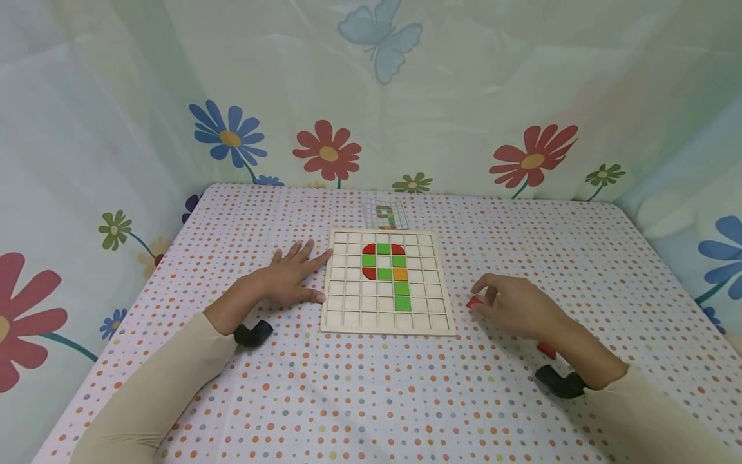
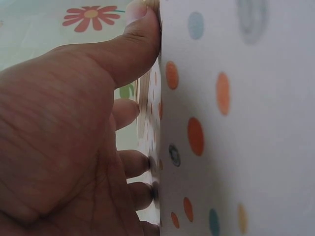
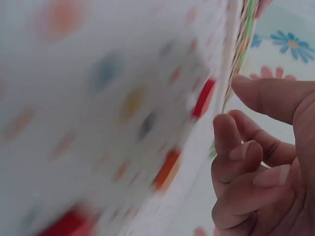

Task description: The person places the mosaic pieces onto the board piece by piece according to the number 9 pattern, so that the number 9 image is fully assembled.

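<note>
A wooden grid board [image 1: 353, 316] lies on the table, with green tiles [image 1: 401, 288], rounded red tiles [image 1: 369, 274] and an orange tile [image 1: 400, 274] in some squares, forming a 9 shape. My left hand [image 1: 292, 277] has its fingers spread, the thumb and index fingertips right at the board's left edge. To the right of the board, my right hand [image 1: 516, 306] hovers low over the table, thumb and bent fingers apart around a small red tile [image 1: 474, 301]. In the right wrist view that red tile [image 3: 204, 98] lies on the cloth, outside the fingers.
An orange tile [image 3: 167, 169] and another red tile [image 3: 69, 223] lie under and behind my right hand. A pattern card [image 1: 386, 214] rests at the board's far edge. Dotted cloth [image 1: 348, 393] covers the table; flowered curtains [image 1: 440, 96] surround its back and sides.
</note>
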A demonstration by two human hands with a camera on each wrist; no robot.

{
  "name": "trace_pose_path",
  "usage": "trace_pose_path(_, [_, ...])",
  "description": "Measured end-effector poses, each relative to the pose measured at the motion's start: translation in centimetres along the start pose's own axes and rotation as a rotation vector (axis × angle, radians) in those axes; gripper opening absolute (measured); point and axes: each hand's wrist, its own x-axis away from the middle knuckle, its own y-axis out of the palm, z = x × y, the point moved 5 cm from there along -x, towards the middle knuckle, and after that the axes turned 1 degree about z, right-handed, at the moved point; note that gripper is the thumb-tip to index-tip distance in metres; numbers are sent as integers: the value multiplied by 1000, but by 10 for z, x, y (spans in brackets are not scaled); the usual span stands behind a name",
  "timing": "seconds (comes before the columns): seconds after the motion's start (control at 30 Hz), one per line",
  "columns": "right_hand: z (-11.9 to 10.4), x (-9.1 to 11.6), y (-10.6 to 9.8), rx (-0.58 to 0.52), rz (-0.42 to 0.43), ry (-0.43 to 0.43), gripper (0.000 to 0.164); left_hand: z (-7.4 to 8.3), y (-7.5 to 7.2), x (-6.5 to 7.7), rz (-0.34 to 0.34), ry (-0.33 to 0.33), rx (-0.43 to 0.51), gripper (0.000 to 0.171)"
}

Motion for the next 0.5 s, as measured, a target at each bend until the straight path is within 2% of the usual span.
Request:
trace_pose_path(0.2, [30, 19, -10, 15, 32, 33, 29, -1, 0, -2, -10, -4, 5, 92])
trace_pose_path(0.5, [49, 24, -11, 17, -16, 110, 41, -1, 0, -1, -14, -8, 14, 92])
